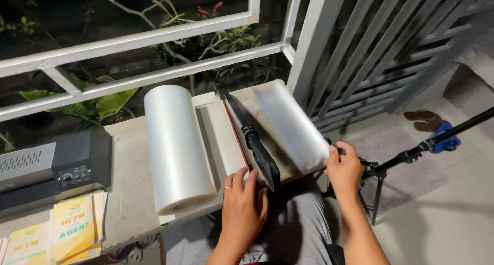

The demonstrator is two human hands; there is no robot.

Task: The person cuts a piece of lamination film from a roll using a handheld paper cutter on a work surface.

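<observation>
Glossy film sheet (290, 123), perhaps curled

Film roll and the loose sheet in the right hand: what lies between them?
In the head view, the cutter's pale bed and its raised black arm lie between the film roll and the sheet. The left hand rests at the bed's near end.

film roll (177, 147): clear-white | cutter arm (252, 139): black | cards (72, 229): yellow

Head-worn view, close, downward over ledge (128, 193)
</observation>
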